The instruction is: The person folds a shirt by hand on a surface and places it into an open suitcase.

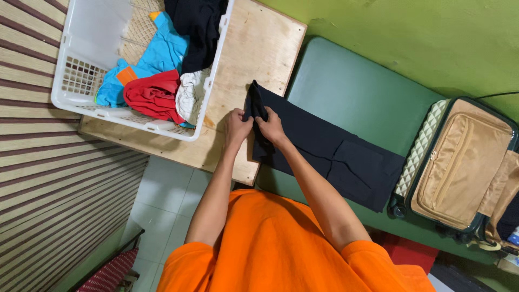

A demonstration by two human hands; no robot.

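A pair of black trousers [335, 151] lies stretched across the wooden table [259, 48] and the green bench [351, 92]. Both hands pinch the trousers' end over the table's edge. My left hand [237, 125] grips the bunched black cloth from the left. My right hand [270, 126] holds the same end beside it. A back pocket shows on the part of the trousers lying on the bench.
A white laundry basket [92, 38] with blue, red, white and black clothes stands on the table. An open suitcase [459, 167] with a tan lining lies at the right. A green wall is behind, striped cloth [38, 178] at the left, tiled floor below.
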